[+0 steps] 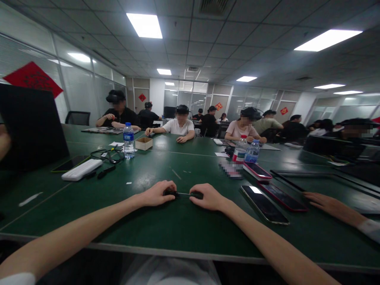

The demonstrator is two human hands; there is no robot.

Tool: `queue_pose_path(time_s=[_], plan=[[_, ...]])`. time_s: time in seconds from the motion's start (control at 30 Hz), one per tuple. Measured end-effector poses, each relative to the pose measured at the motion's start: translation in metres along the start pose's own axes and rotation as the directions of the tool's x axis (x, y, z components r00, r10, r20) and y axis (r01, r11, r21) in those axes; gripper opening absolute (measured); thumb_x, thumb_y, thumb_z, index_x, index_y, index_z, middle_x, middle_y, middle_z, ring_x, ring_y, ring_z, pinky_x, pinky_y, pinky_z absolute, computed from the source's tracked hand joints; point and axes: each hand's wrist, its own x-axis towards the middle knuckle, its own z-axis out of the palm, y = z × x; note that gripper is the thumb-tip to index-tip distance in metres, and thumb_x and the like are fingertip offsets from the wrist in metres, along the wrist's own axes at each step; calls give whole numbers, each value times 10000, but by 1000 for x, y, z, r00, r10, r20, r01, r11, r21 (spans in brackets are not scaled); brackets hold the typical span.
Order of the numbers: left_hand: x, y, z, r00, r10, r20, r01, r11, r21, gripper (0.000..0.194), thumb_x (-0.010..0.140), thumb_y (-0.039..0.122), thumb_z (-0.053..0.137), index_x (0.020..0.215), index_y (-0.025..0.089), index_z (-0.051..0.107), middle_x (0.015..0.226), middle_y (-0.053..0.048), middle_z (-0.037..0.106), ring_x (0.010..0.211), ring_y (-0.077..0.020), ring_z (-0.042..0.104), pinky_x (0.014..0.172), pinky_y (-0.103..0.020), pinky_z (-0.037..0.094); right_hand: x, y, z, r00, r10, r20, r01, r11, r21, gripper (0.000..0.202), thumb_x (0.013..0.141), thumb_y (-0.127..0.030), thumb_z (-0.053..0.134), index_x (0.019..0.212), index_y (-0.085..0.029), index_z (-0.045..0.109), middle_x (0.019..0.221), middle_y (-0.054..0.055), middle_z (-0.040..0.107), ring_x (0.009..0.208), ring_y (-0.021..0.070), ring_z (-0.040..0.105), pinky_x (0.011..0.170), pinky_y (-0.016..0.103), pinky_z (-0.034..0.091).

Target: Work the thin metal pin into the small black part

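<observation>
My left hand [160, 193] rests low over the green table, its fingers curled round a small black object [170, 192] whose kind I cannot make out. Facing it, my right hand [208, 196] grips the dark handle of a screwdriver [196, 194]. The thin metal shaft runs left from that handle to the black object. Whether the tip touches it or sits in it is hidden at this size. Both hands are closed, and the fingers partly cover what they hold.
Right of my hands lie a phone [264, 204] and a red-edged phone [282, 196], with a co-worker's hand [335, 206] beyond. Water bottles [128, 140] stand farther back. A small open box [144, 143], a white power bank [82, 170] and black cables [111, 155] lie left.
</observation>
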Motion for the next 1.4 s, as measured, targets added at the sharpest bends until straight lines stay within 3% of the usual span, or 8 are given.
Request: queue_pose_path(time_s=[0.27,0.43,0.7,0.87,1.07,1.4], plan=[[1,0,-1,1000,-1,-8,1,1000,6,216,831,293,604,1015,191,555,952,-23,618,863,-169,568,749,-283,434,0,-4,-3,1000,14,6,-14,1000,10,234,844,-337,568,968,-178,687,908,58,689,795,170,616,737,280,471],[2,0,1,999,-25,-45,25,1000,-1,226,823,304,611,1010,193,551,947,-21,622,844,-171,574,730,-288,443,0,-3,-2,999,-5,-47,6,1000,9,215,845,-316,561,969,-176,668,912,57,677,799,166,603,745,281,458],[1,11,7,997,-23,-71,20,999,-44,247,784,324,670,964,181,581,944,-11,626,793,-149,567,684,-261,442,-2,-11,-5,990,101,-97,-101,995,5,157,845,-301,541,946,-181,544,760,0,598,620,120,512,601,240,390],[2,21,10,998,29,-61,-31,999,-33,217,769,322,695,897,170,608,884,-11,620,771,-144,557,680,-255,429,0,-20,5,998,44,-37,-43,999,23,361,784,-433,635,1044,-199,544,794,3,624,672,144,566,618,242,407],[2,19,10,997,34,-63,-36,999,-23,219,776,337,695,901,171,626,872,-14,614,768,-146,557,678,-256,422,2,-24,6,999,12,50,-13,1000,9,292,823,-402,605,1041,-207,606,881,33,674,762,167,623,672,249,439],[1,19,12,996,71,-59,-71,997,-10,176,823,305,645,935,174,609,900,-17,610,795,-144,557,702,-254,426,1,-22,6,999,-10,34,10,1000,13,278,826,-395,605,1031,-209,633,885,30,685,776,164,627,690,244,438]])
